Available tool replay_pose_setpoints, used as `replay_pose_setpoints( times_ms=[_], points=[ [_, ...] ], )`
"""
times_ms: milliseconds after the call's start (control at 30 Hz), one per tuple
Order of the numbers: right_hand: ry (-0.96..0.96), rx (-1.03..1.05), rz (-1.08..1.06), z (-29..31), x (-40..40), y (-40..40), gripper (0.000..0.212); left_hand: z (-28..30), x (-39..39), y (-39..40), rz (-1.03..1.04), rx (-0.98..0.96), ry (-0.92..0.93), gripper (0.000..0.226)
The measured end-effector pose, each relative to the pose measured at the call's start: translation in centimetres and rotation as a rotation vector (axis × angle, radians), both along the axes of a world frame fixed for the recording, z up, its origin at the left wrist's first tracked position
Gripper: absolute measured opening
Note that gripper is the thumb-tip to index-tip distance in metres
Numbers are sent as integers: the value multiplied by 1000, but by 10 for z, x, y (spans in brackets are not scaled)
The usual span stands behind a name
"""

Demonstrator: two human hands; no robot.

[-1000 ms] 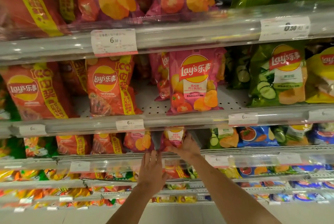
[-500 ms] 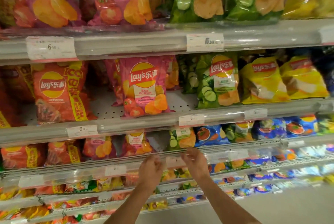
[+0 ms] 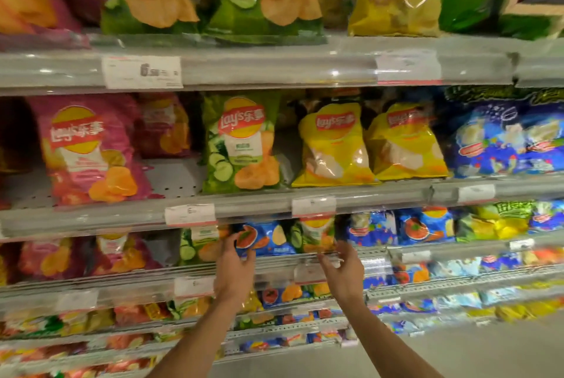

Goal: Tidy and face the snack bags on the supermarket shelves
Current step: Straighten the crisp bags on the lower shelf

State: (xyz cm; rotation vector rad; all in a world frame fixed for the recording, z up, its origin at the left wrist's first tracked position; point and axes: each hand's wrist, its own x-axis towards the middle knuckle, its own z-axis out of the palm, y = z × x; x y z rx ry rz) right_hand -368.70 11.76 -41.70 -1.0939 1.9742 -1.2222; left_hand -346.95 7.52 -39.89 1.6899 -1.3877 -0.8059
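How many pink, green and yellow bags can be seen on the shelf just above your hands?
Pink: 2, front pink bag and rear pink bag
Green: 1, green bag
Yellow: 2, left yellow bag and right yellow bag
Total: 5

Two bare forearms — no sleeves; left hand (image 3: 235, 267), right hand (image 3: 343, 270) ungloved.

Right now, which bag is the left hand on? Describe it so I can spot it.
Find the third shelf down. The left hand touches a blue bag there. It shows a red tomato picture and sits between two green cucumber bags.
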Motion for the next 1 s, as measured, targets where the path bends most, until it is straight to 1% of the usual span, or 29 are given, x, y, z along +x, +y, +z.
replay_pose_setpoints(
  times_ms=[133,200,267,367,433,533,567,600,667,733,900,1000],
  points=[
    [24,22,103,3,-14,-9,69,0,-21,-6,26,39,81,56],
    [19,44,145,5,-15,-13,79,-2,-24,-11,33,60,79,61],
    [23,25,156,5,-15,-21,80,-6,-24,-19,41,102,42,69],
    [45,37,179,2,-16,-36,76,-10,-20,-34,17,180,53,84],
    [62,41,208,2,-18,-46,79,-14,-16,-47,-8,227,43,95],
    [77,94,226,0,-20,-62,90,-24,-9,-70,-23,290,-1,107],
    [95,122,224,-2,-19,-67,93,-27,-7,-76,-26,317,-3,105],
    [116,149,222,-4,-19,-73,95,-29,-6,-81,-30,344,-3,99],
    [157,200,210,-11,-17,-82,95,-32,-2,-87,-36,382,7,79],
    [191,235,192,-15,-16,-87,94,-33,1,-89,-46,412,-7,71],
    [223,278,156,-19,-14,-96,90,-33,5,-99,-80,478,-20,89],
    [254,280,132,-18,-11,-96,86,-35,7,-101,-82,491,-24,95]
  ],
)
